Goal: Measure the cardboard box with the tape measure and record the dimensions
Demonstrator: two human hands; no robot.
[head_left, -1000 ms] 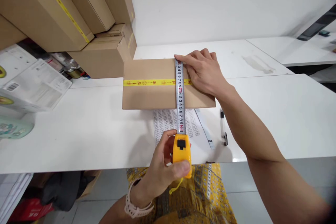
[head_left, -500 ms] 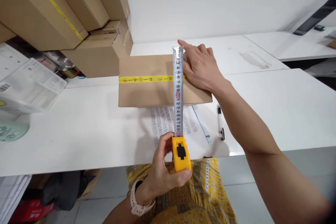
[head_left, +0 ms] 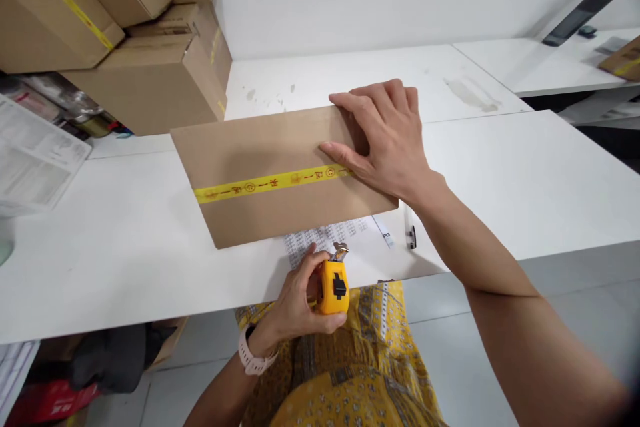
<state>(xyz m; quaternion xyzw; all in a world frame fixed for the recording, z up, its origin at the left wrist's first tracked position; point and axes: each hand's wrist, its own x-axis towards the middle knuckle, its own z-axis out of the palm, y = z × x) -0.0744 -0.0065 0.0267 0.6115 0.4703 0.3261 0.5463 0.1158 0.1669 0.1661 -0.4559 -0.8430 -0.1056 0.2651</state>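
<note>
My left hand is wrapped round a yellow tape measure near the table's front edge. The blade is drawn in, with just its metal end hook showing at the top. My right hand grips the right end of a cardboard box, thumb on the near face and fingers over the far edge. Yellow printed tape runs along the box, which looks tilted. Beneath and in front of it lies a printed sheet, partly covered. A pen rests right of the sheet, partly hidden by my right arm.
Several cardboard boxes are stacked at the back left against the wall. A white printed carton stands at the left. The white table ends at a front edge close to my body. A dark long object leans at the far right.
The tape measure's blade, stretched across the box before, has drawn back into its case. The box has turned and tilted under my right hand, its left end coming nearer.
</note>
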